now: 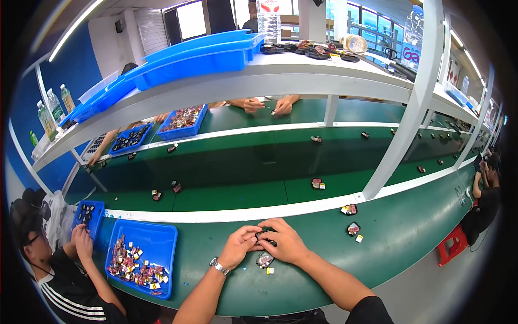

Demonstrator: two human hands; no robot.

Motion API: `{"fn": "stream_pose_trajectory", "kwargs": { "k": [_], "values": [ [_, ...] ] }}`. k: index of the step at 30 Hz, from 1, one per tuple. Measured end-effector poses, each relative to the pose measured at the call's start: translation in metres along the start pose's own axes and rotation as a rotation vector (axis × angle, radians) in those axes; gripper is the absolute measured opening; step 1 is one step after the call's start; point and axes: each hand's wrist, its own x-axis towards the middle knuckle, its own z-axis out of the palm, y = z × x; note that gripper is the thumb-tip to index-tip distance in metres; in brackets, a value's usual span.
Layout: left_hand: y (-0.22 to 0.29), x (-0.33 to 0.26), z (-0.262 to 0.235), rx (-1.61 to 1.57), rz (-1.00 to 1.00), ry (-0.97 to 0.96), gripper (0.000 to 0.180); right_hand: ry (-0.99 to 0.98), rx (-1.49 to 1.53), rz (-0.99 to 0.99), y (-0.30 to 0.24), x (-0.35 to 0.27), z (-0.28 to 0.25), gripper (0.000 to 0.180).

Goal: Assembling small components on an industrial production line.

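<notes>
Black part (266, 235), small and dark, sits pinched between my two hands just above the green surface (410, 232), close to its near edge. My left hand (240, 245) grips it from the left with fingers curled in, a watch (219, 267) on that wrist. My right hand (285, 241) closes over it from the right, thumb and fingertips meeting the left ones on the part. Both hands are clenched on it; I can't make out its shape under the fingers.

Just below my hands a second part (264, 260) lies on the surface, with a tiny yellow piece beside it. To the right, two more parts (353, 229) (348, 209) lie near the white rail (226, 214).

To my left a blue tray (162, 237) full of small mixed pieces rests on the surface. Beyond it a person in a black shirt (65, 281) works with both hands at a smaller blue bin (96, 208).

Across the belt (232, 162), other people's hands (267, 104) rest on the far side, near another blue bin (183, 129). Long blue trays (199, 54) lie on the shelf above.
</notes>
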Motion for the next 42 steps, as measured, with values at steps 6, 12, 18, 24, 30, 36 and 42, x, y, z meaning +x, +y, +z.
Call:
{"fn": "stream_pose_trajectory", "kwargs": {
  "k": [6,12,18,24,30,36,42],
  "values": [
    [0.001,0.000,0.002,-0.019,0.011,0.023,0.026,0.032,0.025,0.018,-0.003,-0.002,0.004,0.015],
    [-0.002,0.001,0.000,-0.031,0.019,0.035,0.026,0.071,-0.075,-0.058,-0.009,-0.001,0.006,0.019],
    [-0.001,0.000,0.001,-0.029,0.030,0.033,0.029,0.085,-0.013,-0.015,-0.006,-0.003,0.010,0.019],
    [-0.001,0.000,0.002,-0.011,0.051,0.030,0.028,0.029,0.145,0.130,-0.002,-0.007,0.011,0.022],
    [-0.008,0.001,-0.001,-0.028,0.105,0.070,0.026,0.027,0.073,0.014,-0.007,-0.001,0.008,0.024],
    [-0.004,0.000,-0.002,-0.081,0.099,0.026,0.026,0.111,0.043,0.075,-0.005,-0.002,0.006,0.022],
    [-0.005,0.000,-0.001,-0.087,0.087,0.010,0.028,0.105,0.084,0.081,-0.005,-0.004,0.008,0.021]
  ]
}}
